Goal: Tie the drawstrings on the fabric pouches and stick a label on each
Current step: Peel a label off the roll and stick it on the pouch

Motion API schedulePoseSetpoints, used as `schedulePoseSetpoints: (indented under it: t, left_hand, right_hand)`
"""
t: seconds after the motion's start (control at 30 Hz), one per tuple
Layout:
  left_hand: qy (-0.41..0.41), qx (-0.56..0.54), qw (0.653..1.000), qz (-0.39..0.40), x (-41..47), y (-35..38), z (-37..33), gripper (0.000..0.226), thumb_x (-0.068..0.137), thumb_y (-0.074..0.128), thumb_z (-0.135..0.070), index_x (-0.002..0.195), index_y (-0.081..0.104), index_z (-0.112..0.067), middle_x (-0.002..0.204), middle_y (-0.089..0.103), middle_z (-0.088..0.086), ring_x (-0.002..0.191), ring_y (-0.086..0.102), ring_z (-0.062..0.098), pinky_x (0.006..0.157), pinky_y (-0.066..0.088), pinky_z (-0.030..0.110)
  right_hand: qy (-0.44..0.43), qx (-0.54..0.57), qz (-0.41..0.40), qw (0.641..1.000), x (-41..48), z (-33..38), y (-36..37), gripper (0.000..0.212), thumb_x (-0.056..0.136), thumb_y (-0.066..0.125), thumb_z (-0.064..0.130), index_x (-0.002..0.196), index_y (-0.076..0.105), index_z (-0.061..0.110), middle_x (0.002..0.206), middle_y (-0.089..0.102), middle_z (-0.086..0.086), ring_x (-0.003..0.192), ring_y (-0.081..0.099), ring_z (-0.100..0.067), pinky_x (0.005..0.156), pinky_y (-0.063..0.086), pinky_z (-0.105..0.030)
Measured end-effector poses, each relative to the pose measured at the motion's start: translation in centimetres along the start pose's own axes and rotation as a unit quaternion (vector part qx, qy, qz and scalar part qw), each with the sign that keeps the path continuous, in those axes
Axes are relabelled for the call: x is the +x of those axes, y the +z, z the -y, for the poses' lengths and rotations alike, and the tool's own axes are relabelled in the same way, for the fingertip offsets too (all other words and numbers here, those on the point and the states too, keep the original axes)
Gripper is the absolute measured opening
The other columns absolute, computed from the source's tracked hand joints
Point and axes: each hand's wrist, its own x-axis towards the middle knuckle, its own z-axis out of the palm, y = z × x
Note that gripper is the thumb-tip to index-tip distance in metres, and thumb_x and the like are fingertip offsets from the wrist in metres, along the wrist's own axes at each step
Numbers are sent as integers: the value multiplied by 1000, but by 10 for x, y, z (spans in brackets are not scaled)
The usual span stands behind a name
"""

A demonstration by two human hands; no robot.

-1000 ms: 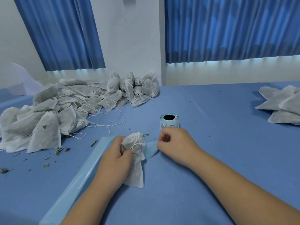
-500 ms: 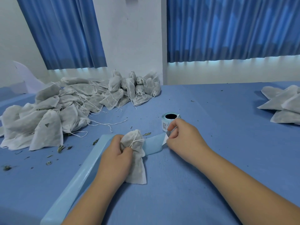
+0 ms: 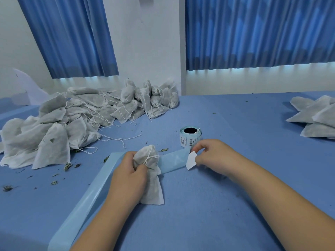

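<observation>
A: In the head view, where is the pouch that is being worked on?

B: The pouch (image 3: 152, 189) is in the lower middle of the frame, a little to the left. It lies on the blue table (image 3: 217, 205), with its gathered neck pointing up the frame and its flat bottom toward the person. The white drawstring (image 3: 150, 157) crosses the neck.

A: And the left hand?

B: The left hand (image 3: 126, 176) grips the pouch just under the neck. Its fingers are curled around the fabric.

A: What about the right hand?

B: The right hand (image 3: 215, 156) is to the right of the pouch, apart from it. Thumb and forefinger are pinched together on a small white label (image 3: 191, 160), at the end of the light blue backing strip (image 3: 172, 161). Whether the label is fully free of the strip, I cannot tell.

A: Where does the strip go?

B: It passes behind the pouch and runs to the lower left edge. The label roll (image 3: 190, 135) stands just above the right hand.

A: What else is there?

B: A large heap of pouches (image 3: 63, 124) is in the middle left, with many loose strings. A smaller heap (image 3: 315, 118) is at the right edge. Bits of dried leaf (image 3: 68, 165) lie on the cloth at the left, and blue curtains (image 3: 253, 29) hang across the top.
</observation>
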Motion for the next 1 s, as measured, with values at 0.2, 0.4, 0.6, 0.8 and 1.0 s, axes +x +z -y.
schedulePoseSetpoints:
  t: [0.2, 0.4, 0.6, 0.8, 1.0]
  left_hand:
    - [-9, -8, 1000, -4, 0, 0, 1, 18, 90, 51, -16, 86, 58, -32, 73, 60, -9, 56, 52, -6, 54, 34, 27]
    - [0, -40, 999, -5, -1, -2, -1, 26, 87, 51, -6, 84, 60, -31, 72, 61, -16, 57, 52, -7, 57, 35, 28]
    - [41, -199, 979, -20, -10, -3, -17, 23, 71, 56, -25, 87, 64, -40, 82, 66, -9, 78, 60, 13, 76, 47, 40]
    - [-1, -238, 968, 81, -4, 28, -46, 24, 83, 64, -11, 89, 69, -33, 91, 72, 7, 82, 65, 27, 78, 52, 44]
    - [4, -231, 949, 216, 5, 73, -87, 43, 68, 67, -33, 109, 66, -18, 99, 74, 13, 89, 71, 29, 85, 54, 47]
  right_hand:
    - [19, 6, 29, 999, 1, -6, -14, 25, 76, 57, 10, 85, 67, 31, 78, 65, -1, 62, 52, -15, 54, 38, -24]
    - [7, 30, 61, 998, -4, -3, -24, 25, 81, 52, 9, 93, 67, 26, 59, 62, 9, 51, 50, -9, 49, 41, -21]
    - [-90, 166, 61, 980, -20, 13, -37, 32, 85, 52, -1, 102, 68, 20, 73, 66, 1, 62, 58, -11, 58, 44, -25]
    - [-211, 427, 153, 866, -38, 30, -49, 31, 75, 55, 6, 105, 64, 10, 74, 66, -9, 67, 65, -26, 51, 46, -25]
    - [-219, 392, 61, 891, -34, 12, -59, 33, 73, 53, 4, 104, 62, 5, 93, 70, -19, 84, 70, -31, 58, 52, -27]
